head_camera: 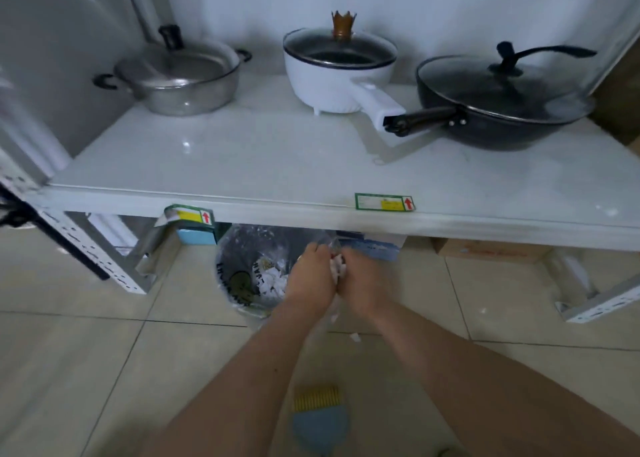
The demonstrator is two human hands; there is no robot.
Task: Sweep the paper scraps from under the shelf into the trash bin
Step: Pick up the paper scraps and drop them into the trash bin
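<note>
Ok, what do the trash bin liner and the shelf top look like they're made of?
The trash bin liner looks like thin clear plastic film: see-through, crinkled, with glints. The shelf top looks like glossy white glass or polished stone: it mirrors light spots and pot shadows. Which one, I cannot tell.

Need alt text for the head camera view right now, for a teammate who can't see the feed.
Both hands, left hand and right hand, cup a clump of paper scraps together over a lined trash bin already holding scraps, under a white shelf bearing three lidded pots. One scrap and a dustpan lie on the tiled floor.
</note>
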